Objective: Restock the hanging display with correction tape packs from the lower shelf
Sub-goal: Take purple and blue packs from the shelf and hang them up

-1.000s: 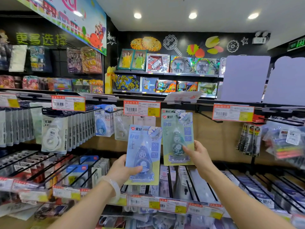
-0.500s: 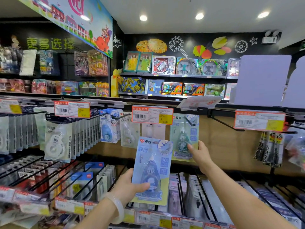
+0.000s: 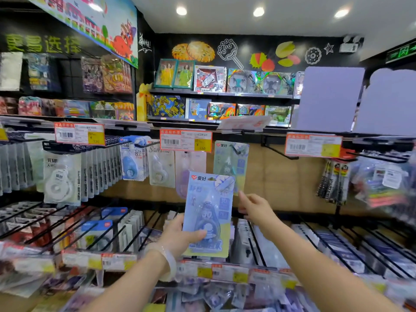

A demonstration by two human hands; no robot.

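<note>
Blue pack (image 3: 208,216): our left hand (image 3: 180,238) pinched its lower edge, upright for hanging.
Green pack (image 3: 230,164): hung, frame centre.
Right hand (image 3: 254,207): grip loose, empty.

- Left hand (image 3: 180,236) is raised, thumb across the front of a blue pack (image 3: 208,213), fingers behind it.
- Right hand (image 3: 255,209) reaches forward, fingers loosely curled, empty.
</note>
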